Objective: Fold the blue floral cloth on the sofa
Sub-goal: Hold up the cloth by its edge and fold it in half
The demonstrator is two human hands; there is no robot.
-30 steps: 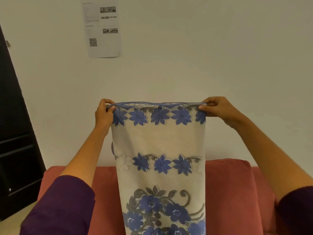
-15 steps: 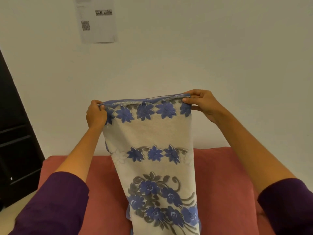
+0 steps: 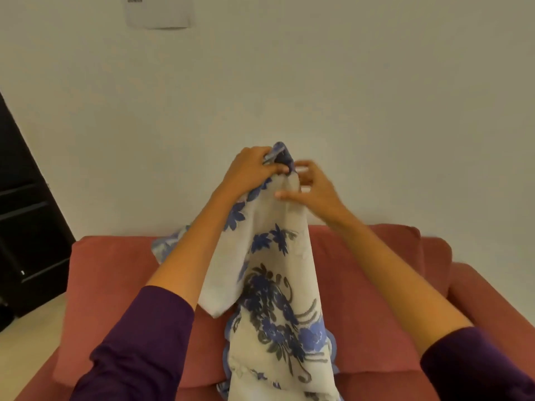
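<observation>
The cream cloth with blue flowers [image 3: 278,299] hangs in front of me over the red sofa [image 3: 376,285], folded lengthwise, its lower end trailing onto the seat. My left hand [image 3: 252,169] is shut on the bunched top corners, held up against the wall. My right hand [image 3: 311,186] touches the cloth just below and to the right of that bunch, fingers spread and blurred, thumb pressing the fabric. Both hands are almost touching. A fold of the cloth shows behind my left forearm.
A white wall rises behind the sofa, with a paper sheet [image 3: 159,11] stuck near the top. A dark door or cabinet [image 3: 26,227] stands at the left. The sofa's right armrest [image 3: 492,308] is at the right, and pale floor [image 3: 26,351] lies lower left.
My hands have come together from about a cloth-width apart, bringing the two top corners into my left hand. The cloth now hangs narrower and lower. My right hand's fingers have loosened.
</observation>
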